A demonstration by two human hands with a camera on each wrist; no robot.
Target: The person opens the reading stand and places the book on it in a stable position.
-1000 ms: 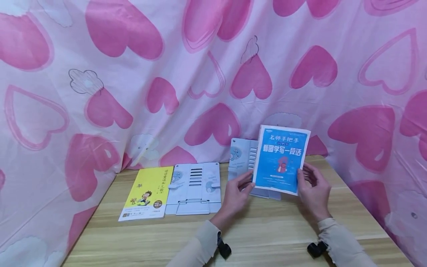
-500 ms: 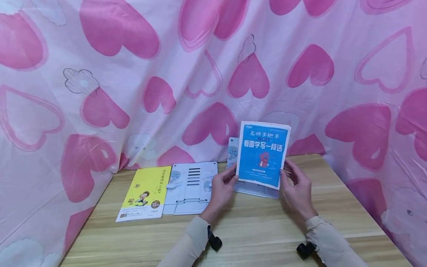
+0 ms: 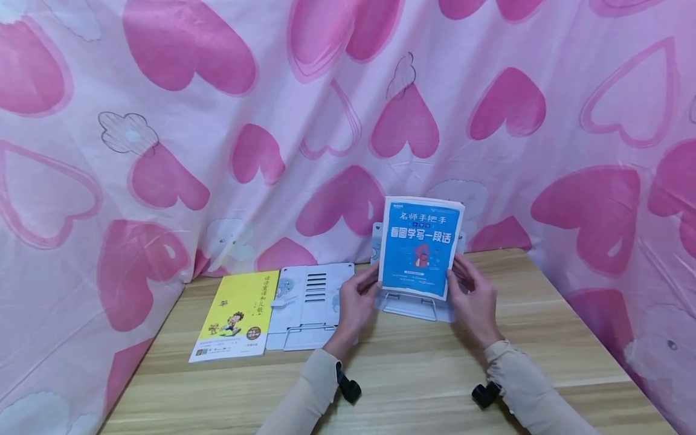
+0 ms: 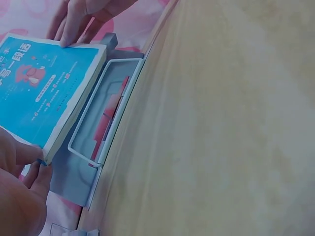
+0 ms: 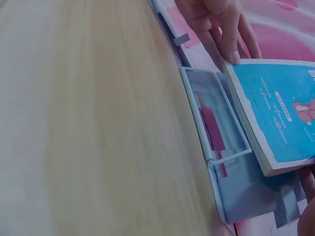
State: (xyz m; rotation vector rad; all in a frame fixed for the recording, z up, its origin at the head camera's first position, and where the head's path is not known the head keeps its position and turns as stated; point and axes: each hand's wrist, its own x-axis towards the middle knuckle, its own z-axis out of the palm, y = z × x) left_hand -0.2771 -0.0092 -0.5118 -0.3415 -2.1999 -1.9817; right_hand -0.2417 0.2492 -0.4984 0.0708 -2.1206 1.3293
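Note:
A blue book (image 3: 421,248) with white Chinese lettering stands tilted back in front of a pale blue metal book stand (image 3: 415,306). My left hand (image 3: 359,302) pinches its lower left corner, thumb on the cover. On the opposite edge my right hand (image 3: 474,296) grips the lower right side, fingers behind. In the left wrist view the book's bottom edge sits just above the stand's wire bracket (image 4: 74,142). The right wrist view shows the wire bracket (image 5: 231,160) in front of the book, with the stand's tab (image 5: 288,204) beside it. Most of the stand's back panel is hidden.
A second book stand (image 3: 312,302) lies left of my left hand, its slots facing up. Beside it a yellow book (image 3: 236,317) lies on the wooden table (image 3: 413,380). A pink heart-patterned curtain (image 3: 337,54) hangs behind and at both sides.
Both hands have carried the blue book leftward, from the right part of its stand to the front of it, and slightly lower over the last half second. The yellow book stays put.

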